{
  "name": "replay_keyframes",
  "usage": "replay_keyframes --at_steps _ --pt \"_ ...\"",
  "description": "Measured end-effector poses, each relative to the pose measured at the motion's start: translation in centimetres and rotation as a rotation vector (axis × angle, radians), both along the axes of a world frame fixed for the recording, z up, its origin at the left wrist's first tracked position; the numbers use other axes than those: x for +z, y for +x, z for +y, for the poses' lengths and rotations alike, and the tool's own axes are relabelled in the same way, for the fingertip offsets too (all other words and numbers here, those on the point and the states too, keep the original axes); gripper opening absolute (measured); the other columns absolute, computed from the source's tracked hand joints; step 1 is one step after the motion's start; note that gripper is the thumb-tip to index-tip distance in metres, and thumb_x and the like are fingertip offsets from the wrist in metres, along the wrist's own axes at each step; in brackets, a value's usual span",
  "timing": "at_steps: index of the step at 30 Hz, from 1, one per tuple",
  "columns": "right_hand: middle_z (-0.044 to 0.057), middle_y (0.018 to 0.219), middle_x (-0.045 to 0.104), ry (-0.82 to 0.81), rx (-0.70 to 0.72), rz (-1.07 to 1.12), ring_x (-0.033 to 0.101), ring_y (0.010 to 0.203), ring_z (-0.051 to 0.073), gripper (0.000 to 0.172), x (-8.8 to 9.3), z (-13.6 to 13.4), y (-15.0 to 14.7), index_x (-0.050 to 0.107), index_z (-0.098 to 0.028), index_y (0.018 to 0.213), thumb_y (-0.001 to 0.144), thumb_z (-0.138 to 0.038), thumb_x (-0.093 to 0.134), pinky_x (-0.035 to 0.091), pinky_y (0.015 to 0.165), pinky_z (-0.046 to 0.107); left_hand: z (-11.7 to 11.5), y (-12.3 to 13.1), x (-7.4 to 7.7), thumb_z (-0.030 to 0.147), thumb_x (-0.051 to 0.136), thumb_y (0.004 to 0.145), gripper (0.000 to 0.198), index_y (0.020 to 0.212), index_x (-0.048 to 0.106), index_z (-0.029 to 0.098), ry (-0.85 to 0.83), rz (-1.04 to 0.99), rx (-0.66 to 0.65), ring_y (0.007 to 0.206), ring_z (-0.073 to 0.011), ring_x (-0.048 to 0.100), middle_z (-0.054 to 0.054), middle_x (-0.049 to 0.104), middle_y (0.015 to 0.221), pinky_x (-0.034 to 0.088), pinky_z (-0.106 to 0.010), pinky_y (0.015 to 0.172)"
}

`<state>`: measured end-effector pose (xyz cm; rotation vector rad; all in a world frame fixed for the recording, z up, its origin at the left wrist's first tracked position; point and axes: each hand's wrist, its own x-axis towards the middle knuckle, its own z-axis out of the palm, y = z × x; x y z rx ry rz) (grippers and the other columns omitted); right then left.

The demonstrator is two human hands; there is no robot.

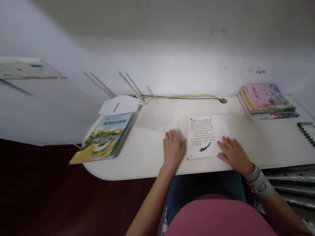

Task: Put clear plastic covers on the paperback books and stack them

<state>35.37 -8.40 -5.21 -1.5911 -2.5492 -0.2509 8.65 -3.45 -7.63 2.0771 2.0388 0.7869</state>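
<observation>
An open book (201, 131) lies flat near the front edge of the white desk. Its left page has printed lines and a small blue-and-black picture; the right page looks blank. My left hand (173, 147) rests palm down on the desk, just left of the book, with its fingers stretched out and nothing in them. On the lower part of the right page lies my right hand (233, 154), flat with fingers spread, covering that corner. A grey band is around my right wrist.
Stacked picture books (105, 134) at the left overhang the desk edge. Behind them stands a white router (119, 105) with antennas. Another pile of books (268, 101) sits at the back right, near a dark-edged device (307, 132). Cables run along the wall to a desk hole (223, 101).
</observation>
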Motion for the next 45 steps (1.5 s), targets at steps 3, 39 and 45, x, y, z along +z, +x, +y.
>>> replay_keyframes --at_steps 3,39,45 --pt "0.022 0.135 0.049 0.023 -0.018 0.039 0.046 0.124 0.034 0.051 0.2 -0.1 -1.1 0.057 -0.012 0.122 0.087 -0.049 0.05 0.036 0.1 0.05 -0.1 -0.2 0.4 0.04 0.042 0.086 0.056 0.125 0.045 0.0 0.002 0.026 0.098 0.136 -0.0421 0.025 -0.03 0.039 0.14 0.024 -0.062 0.105" --pt "0.014 0.131 0.054 -0.097 -0.382 0.903 0.049 0.121 0.028 0.056 -2.5 2.4 7.3 0.049 -0.016 0.131 0.079 -0.036 0.053 0.037 0.104 0.049 -1.4 1.6 4.9 0.016 0.041 0.088 0.05 0.137 0.036 0.008 0.136 0.283 -0.047 0.138 -0.0356 0.025 -0.025 0.037 0.143 0.024 -0.059 0.106" --pt "0.018 0.133 0.051 0.022 -0.374 0.849 0.046 0.125 0.027 0.058 -2.8 1.9 7.6 0.053 -0.015 0.126 0.089 -0.057 0.037 0.035 0.107 0.05 -1.6 8.5 1.6 0.049 0.033 0.093 0.063 0.134 0.037 0.001 0.013 0.164 -0.566 0.135 -0.0324 0.032 -0.028 0.04 0.14 0.036 -0.049 0.105"
